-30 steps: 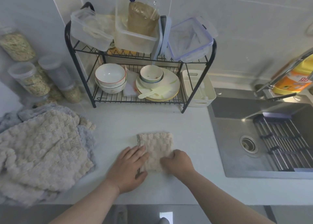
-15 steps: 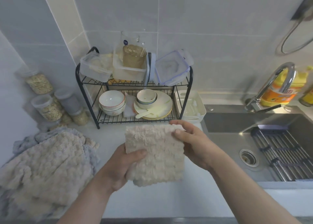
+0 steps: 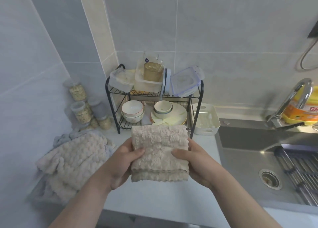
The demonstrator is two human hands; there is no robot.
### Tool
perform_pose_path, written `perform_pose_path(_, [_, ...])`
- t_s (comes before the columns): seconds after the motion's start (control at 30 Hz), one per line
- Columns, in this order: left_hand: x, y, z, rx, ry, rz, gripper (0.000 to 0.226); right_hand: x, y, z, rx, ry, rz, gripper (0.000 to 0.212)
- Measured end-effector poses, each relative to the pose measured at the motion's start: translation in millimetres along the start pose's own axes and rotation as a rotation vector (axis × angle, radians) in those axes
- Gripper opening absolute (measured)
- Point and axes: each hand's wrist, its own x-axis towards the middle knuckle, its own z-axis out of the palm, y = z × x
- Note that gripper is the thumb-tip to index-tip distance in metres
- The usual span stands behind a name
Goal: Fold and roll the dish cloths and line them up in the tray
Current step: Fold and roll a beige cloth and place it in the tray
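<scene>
Beige fluffy waffle-textured dish cloth (image 3: 159, 152), folded into a thick square pad, is held up off the white desk (image 3: 154, 200) at mid-frame, w/ layered edges showing along its bottom. Left hand (image 3: 123, 162) grips its 9 o'clock side, right hand (image 3: 195, 163) its 3 o'clock side. Each thumb presses on the near face; fingers are wrapped behind & hidden. The two-sided grip prob. stops the layers sliding apart & sets up the roll, since the thumbs sit where they could tuck an edge over.

White rectangular plastic tray w/ cut-out handles (image 3: 205, 131) sits at 1 o'clock from the cloth, on the desk btw the black two-tier wire dish rack (image 3: 110, 105) & the steel sink (image 3: 249, 152). No rolled cloth is visible in it, though the inside is hard to read. It's within reach, so a finished roll should need only a short carry.

A heap of unfolded beige & grey cloths (image 3: 74, 160) lies at 9 o'clock on the desk, near the left arm: stock waiting.

Judgement: fold done, roll not yet started, task at an early stage. Next step is to roll tight w/ ends even, else the plush fabric may spring open. It looks soft & thick, so easy to grip but bulky to roll.
</scene>
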Motion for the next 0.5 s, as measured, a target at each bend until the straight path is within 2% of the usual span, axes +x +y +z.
perform_pose_path(0.17, [-3.7,4.9,-13.1,-0.089,0.007,0.052,0.033,-4.9,-3.5,13.0,0.045,-0.027,-0.004,0.03])
perform_pose_path(0.27, [-3.1,9.8,-21.5,-0.14,-0.045,0.056,0.036,-1.5,-4.1,24.8,0.156,-0.019,-0.028,0.038])
perform_pose_path(0.37, [-1.8,13.7,-28.3,-0.204,-0.066,0.05,0.04,7.0,-2.1,43.3,0.29,0.051,-0.004,0.035])
perform_pose_path(0.43, [-0.4,14.3,-39.4,-0.329,-0.054,0.007,0.035,12.0,-1.0,53.2,0.382,0.122,0.017,0.032])
perform_pose_path(0.5, [-0.2,16.3,-49.0,-0.325,0.007,-0.012,0.029,14.8,-0.6,60.3,0.36,0.149,0.027,0.031])
